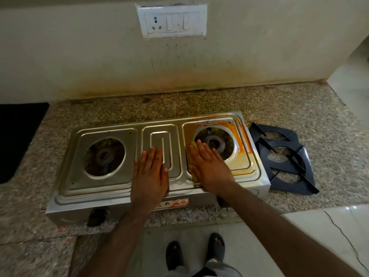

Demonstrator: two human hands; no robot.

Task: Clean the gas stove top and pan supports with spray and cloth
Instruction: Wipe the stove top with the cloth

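Note:
A two-burner steel gas stove point(95, 188) sits on the granite counter. Orange grime covers the panel around the right burner point(214, 141); the left burner point(104, 156) panel looks plain steel. My left hand point(150, 172) lies flat with straight fingers on the ribbed middle section. My right hand point(209, 166) presses flat on a yellow cloth point(194, 145), which shows only at its edges, at the left rim of the right burner opening. Two dark pan supports point(283, 158) lie stacked on the counter to the right of the stove. No spray bottle is in view.
A stained wall with a switch plate point(172, 21) rises behind the counter point(319, 116). A black mat point(18, 136) lies at the far left. The counter ends at the right over a white tiled floor, where a thin cable point(343, 234) runs. My sandalled feet show below.

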